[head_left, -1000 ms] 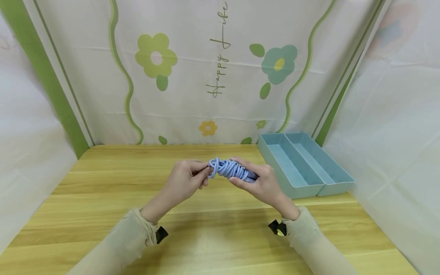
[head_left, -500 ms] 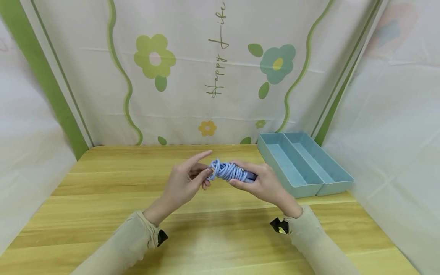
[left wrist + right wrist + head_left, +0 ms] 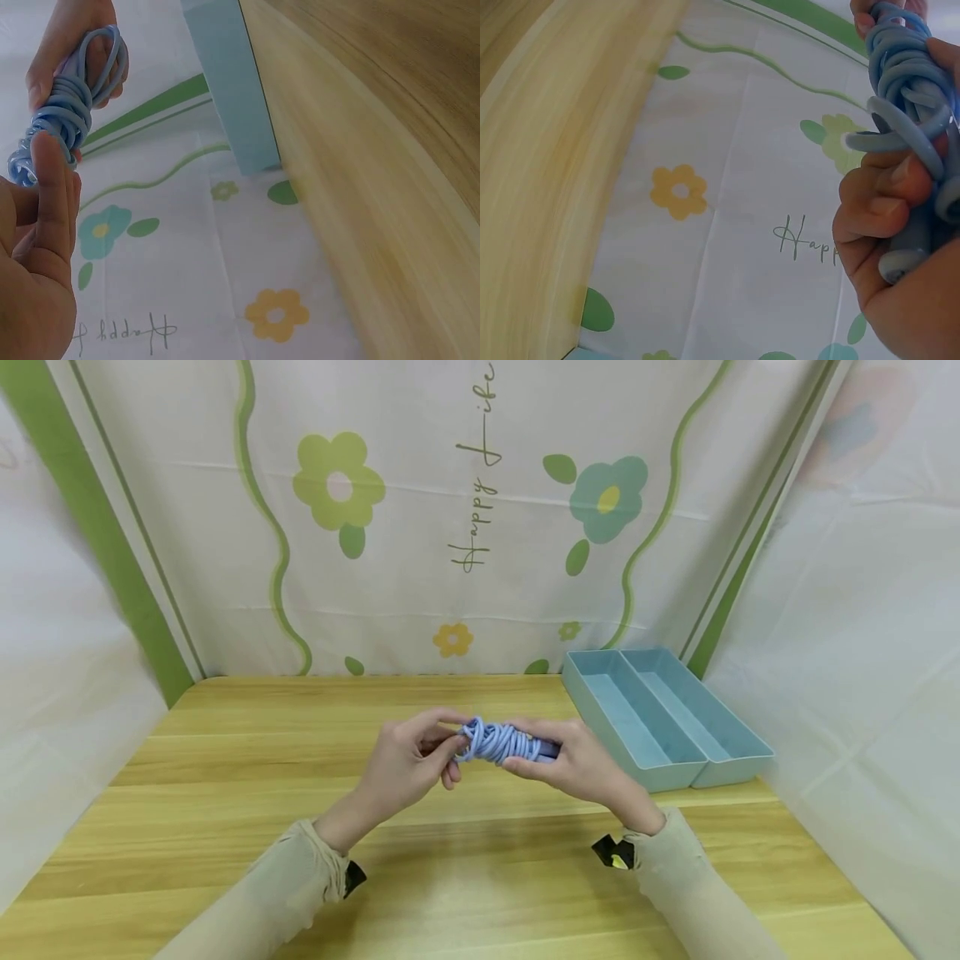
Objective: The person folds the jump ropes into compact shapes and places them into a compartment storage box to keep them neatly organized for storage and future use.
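**Loose end at risk of slipping as the bundle is being wound**

Since half a second ago the left index finger is curling back down onto the bundle. The coiled light-blue cord is hovering above the wooden table, held between both hands. The right hand is gripping one end of the coil, fingers curled round it; the left hand is pinching the looped end. If the left pinch is loosening, the wraps are likely springing apart and unravelling. The blue two-compartment tray is sitting near, to the right.
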A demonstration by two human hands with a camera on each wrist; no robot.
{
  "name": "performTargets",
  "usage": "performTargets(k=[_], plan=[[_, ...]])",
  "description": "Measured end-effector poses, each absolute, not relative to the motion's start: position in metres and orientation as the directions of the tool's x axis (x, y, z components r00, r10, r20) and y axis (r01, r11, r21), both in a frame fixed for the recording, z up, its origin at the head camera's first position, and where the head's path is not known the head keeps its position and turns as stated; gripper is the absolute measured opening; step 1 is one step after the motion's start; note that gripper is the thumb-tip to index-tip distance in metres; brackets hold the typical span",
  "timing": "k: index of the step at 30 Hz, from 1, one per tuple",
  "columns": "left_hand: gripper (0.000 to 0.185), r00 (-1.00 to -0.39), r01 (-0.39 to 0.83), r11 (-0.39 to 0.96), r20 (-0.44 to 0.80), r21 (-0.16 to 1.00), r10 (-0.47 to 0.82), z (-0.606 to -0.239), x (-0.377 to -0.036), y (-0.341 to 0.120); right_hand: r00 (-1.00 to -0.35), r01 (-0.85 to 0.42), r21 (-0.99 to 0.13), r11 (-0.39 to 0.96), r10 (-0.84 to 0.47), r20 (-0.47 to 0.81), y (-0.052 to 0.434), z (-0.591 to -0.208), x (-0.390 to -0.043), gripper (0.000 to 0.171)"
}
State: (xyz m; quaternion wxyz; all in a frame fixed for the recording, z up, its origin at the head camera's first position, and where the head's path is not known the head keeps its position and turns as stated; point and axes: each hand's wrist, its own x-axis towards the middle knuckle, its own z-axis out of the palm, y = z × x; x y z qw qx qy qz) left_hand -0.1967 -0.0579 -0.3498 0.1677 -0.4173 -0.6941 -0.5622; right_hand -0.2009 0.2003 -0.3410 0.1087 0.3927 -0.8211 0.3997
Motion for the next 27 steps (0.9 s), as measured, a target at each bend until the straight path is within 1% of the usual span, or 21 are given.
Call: performTargets(k=[6,11,13,17,22,27], plan=[[0.019,-0.578,0.757,-0.020,0.684,0.653,0.445,-0.348,-0.195,-0.057,-0.683,-0.699,-0.633,0.333,-0.573,0.453,0.202,-0.341,-0.201,0.042],[0.010,-0.614,0.736,0.003,0.666,0.677,0.424,-0.341,-0.192,-0.053,-0.694,-0.689,-0.660,0.299,-0.536,0.481,0.200,-0.341,-0.200,0.041],[0.009,-0.625,0.728,0.009,0.659,0.685,0.418,-0.338,-0.191,-0.051,-0.689,-0.702,-0.646,0.298,-0.515,0.511,0.199,-0.342,-0.199,0.041],[0.010,-0.627,0.718,0.000,0.647,0.696,0.435,-0.334,-0.191,-0.051,-0.647,-0.755,-0.578,0.310,-0.490,0.584,0.198,-0.342,-0.199,0.043],[0.012,-0.616,0.689,-0.036,0.611,0.724,0.498,-0.331,-0.193,-0.056,-0.583,-0.812,-0.496,0.310,-0.490,0.648,0.198,-0.342,-0.200,0.044],[0.015,-0.599,0.636,-0.077,0.554,0.768,0.578,-0.330,-0.197,-0.064,-0.550,-0.835,-0.444,0.324,-0.502,0.668,0.198,-0.343,-0.201,0.047]])
